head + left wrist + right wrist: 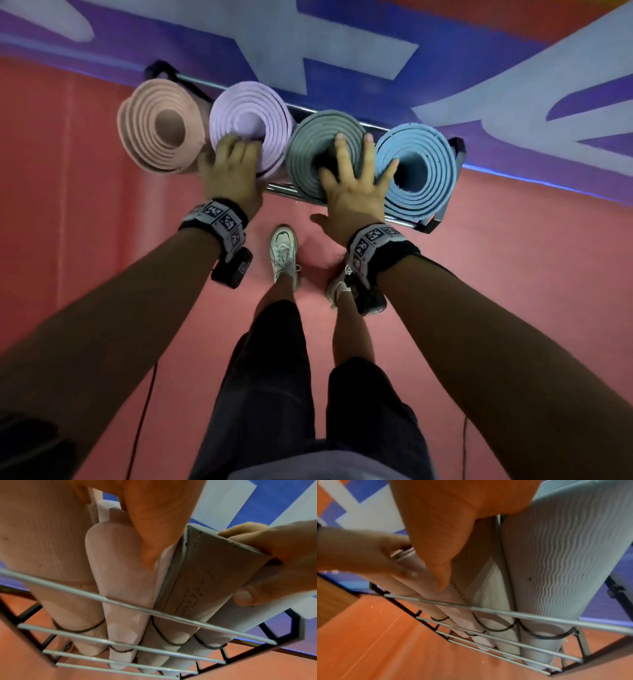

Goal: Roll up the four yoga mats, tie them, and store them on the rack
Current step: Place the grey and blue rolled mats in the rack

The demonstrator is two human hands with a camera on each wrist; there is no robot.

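Four rolled mats stand on end, side by side, in the black metal rack (459, 150): pink (154, 137), lilac (246, 106), grey (308, 150) and blue (424, 185). My left hand (236, 150) grips the top edge of the lilac mat (120, 555), fingers curled into its coil and thumb down its side. My right hand (356, 161) lies flat on top of the grey mat (489, 574), fingers spread, little finger reaching the blue mat (556, 561), thumb along the grey side. Black ties (496, 628) circle the rolls low down.
The rack's silver bars (120, 603) run across the front of the rolls. It stands on a red floor (102, 274) against a blue and white painted wall (342, 51). My white sneakers (282, 250) are just in front of the rack.
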